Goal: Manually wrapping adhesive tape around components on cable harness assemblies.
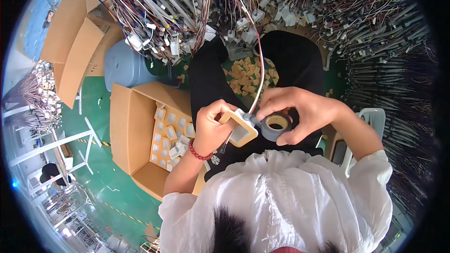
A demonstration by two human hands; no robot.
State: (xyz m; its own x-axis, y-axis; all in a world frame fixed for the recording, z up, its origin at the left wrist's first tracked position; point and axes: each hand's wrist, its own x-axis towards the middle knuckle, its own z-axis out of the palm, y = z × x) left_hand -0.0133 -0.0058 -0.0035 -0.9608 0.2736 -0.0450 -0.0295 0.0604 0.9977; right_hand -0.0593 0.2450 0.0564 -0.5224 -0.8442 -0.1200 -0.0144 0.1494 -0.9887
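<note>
From where I stand, the left hand [211, 124] has its grip clamped on a pale rectangular housing [241, 135] with a tan border, held above the person's lap. The right hand [307, 111] closes its grip around a grey tape roll [270, 134], just beside the housing. A red-and-white cable [261, 72] runs up from there; an open cardboard box [121, 126] sits at the left, holding similar pieces.
</note>
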